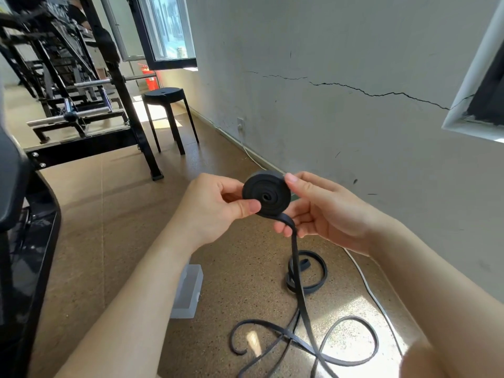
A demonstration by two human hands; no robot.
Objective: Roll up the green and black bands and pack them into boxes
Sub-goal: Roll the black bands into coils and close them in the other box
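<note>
A pale plaster wall [354, 50], split by a jagged dark crack, meets a speckled brown floor [109, 214] patched with sunlight. A black metal gym frame [81, 77] stands at the floor's far left. Just beside it is a round black stool [163, 94] on thin legs.

The black band [266, 194], a flat matte strap, is partly wound into a tight spiral disc held up in the air. Its loose length hangs to the floor and lies in looping curls near the wall's foot. A frosted, translucent plastic box [188, 290] sits on the floor left of the curls.

The left hand [215, 205] pinches the disc, thumb on its face. The right hand [324, 211] grips its rim, with the fingers under the trailing strap.
</note>
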